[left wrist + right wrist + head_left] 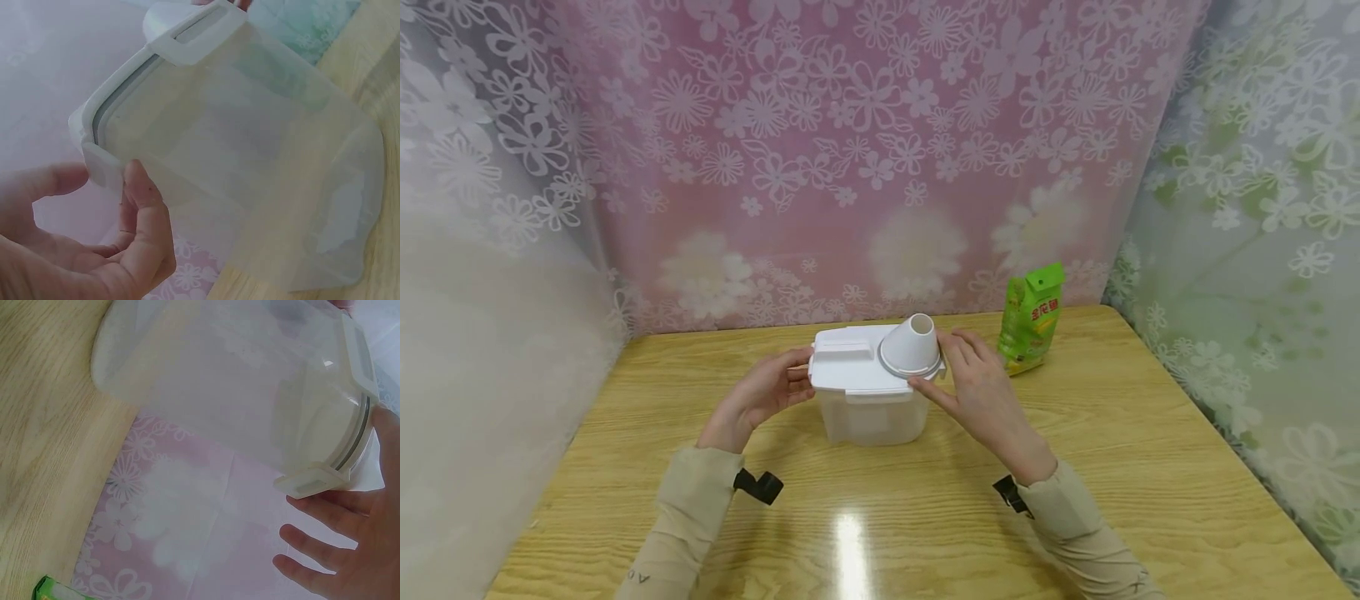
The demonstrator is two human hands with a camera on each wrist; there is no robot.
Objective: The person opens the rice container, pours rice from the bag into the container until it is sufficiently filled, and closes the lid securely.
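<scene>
A clear plastic storage container [877,419] with a white lid [842,367] stands upright on the table. A white cone-shaped cup [913,346] sits on the lid's right part, beside a raised handle. At the left end, my left hand [769,387] pinches the side latch [105,170] between thumb and fingertips. My right hand [981,385] holds the lid's right end, with the thumb near the front rim and the forefinger at the right side latch [312,480]. That latch tilts outward from the container wall, and the other fingers are spread.
A green printed packet [1033,321] stands upright behind my right hand, near the table's far edge. The wooden table [805,533] meets a pink floral curtain [880,208] at the back, with pale curtains at both sides.
</scene>
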